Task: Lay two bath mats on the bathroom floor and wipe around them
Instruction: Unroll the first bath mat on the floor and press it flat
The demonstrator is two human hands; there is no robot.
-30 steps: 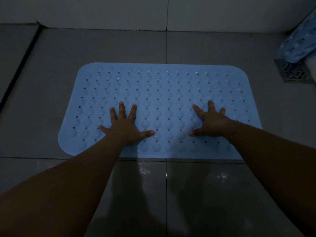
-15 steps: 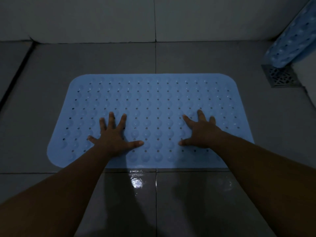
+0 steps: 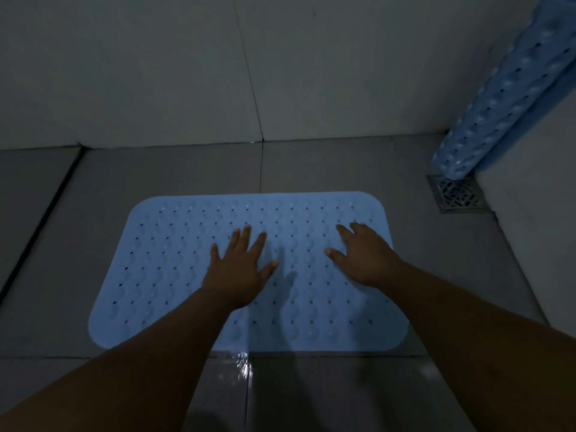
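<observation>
Both hands had slid farther up the flat bath mat (image 3: pixel 249 275); left hand (image 3: pixel 238 269) and right hand (image 3: pixel 363 255), fingers spread, gripped nothing. The wet floor (image 3: pixel 237 369) risked slippage; the second mat (image 3: pixel 505 98) leaned unlaid over the drain (image 3: pixel 458 194).

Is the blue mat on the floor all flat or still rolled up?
Flat. The mat lies spread on the floor tiles, all four rounded corners showing, no curl visible.

flat bath mat (image 3: pixel 174 275): pale blue, rounded corners, rows of bumps and small holes; lies spread on grey floor tiles. second bath mat (image 3: pixel 505 98): same blue, apparently rolled, leaning in right corner, lower end at floor.
</observation>
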